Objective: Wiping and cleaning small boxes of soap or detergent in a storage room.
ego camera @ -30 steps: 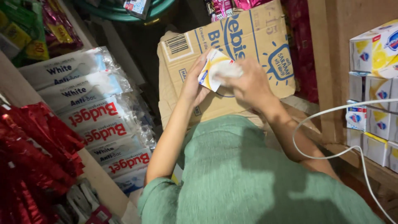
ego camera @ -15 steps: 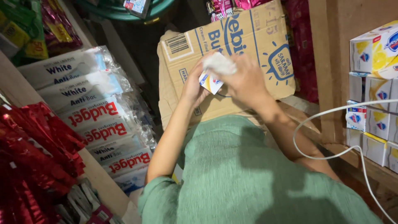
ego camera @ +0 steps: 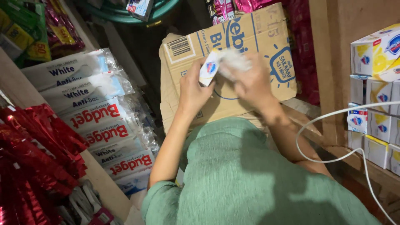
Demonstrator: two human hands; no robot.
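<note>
Centre frame, left hand (ego camera: pixel 195 92) grips a small white box (ego camera: pixel 209 67); right hand (ego camera: pixel 251 82) presses a white cloth (ego camera: pixel 234 62) against it, above a cardboard carton (ego camera: pixel 233 37)

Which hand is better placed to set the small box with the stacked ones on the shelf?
Probably the right hand: the stacked boxes are on its side. It holds a white cloth, though; the left hand holds the small box.
</note>
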